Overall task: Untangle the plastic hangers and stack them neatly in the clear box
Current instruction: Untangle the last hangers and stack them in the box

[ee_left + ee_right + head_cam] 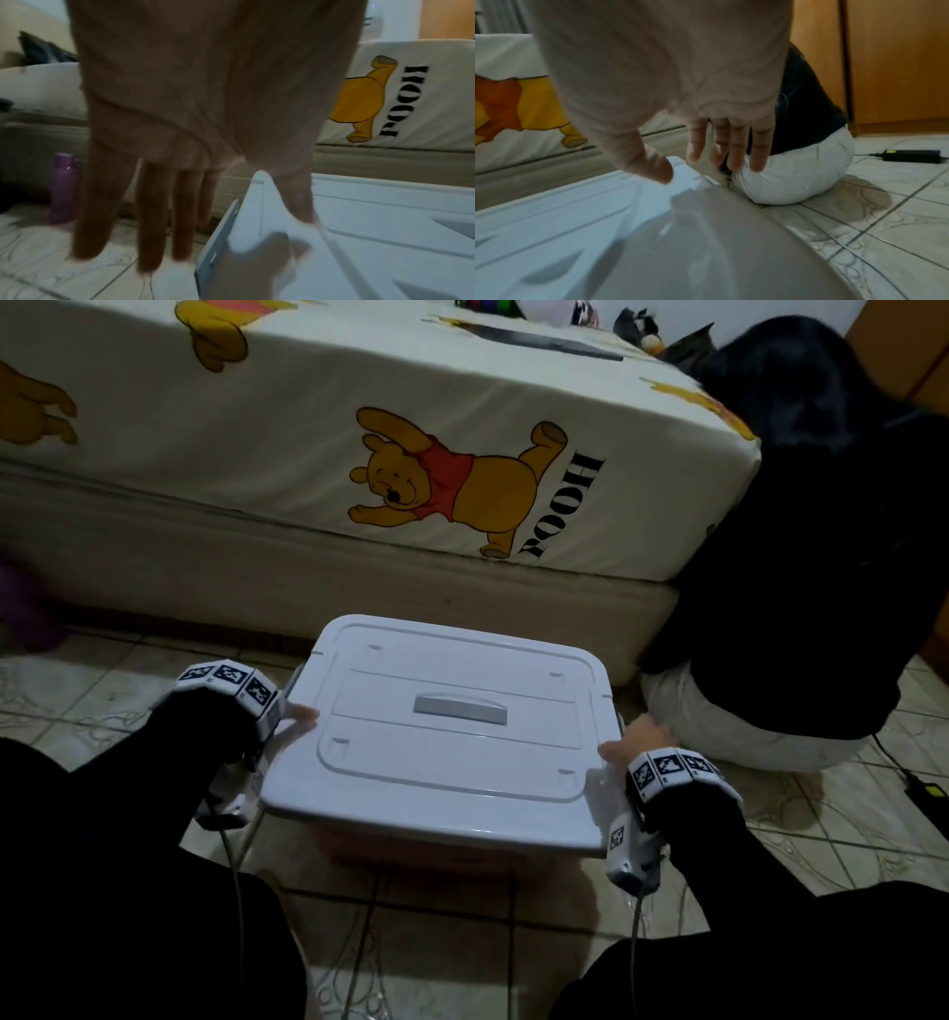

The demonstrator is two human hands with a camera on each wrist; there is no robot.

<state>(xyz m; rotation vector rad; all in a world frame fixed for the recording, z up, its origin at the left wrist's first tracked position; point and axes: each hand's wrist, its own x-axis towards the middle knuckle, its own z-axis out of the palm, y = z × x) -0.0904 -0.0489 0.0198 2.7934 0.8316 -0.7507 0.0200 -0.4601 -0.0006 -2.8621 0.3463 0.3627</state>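
Observation:
The clear box (411, 852) stands on the tiled floor between my knees, closed by its white lid (447, 726) with a grey handle in the middle. Something pinkish shows faintly through the front wall; no hanger is plainly visible. My left hand (295, 719) is at the lid's left edge, its thumb (298, 199) lying on top of the lid (372, 233) and its fingers (151, 223) pointing straight down outside the rim. My right hand (637, 737) is at the right edge, thumb (654, 166) touching the rim and fingers (734, 150) straight beyond it.
A bed with a Pooh-print sheet (462, 480) runs right behind the box. Another person (796, 557) sits on the floor close to the box's right side. A purple bottle (61, 188) stands left by the bed; a black power adapter (911, 156) and cable lie right.

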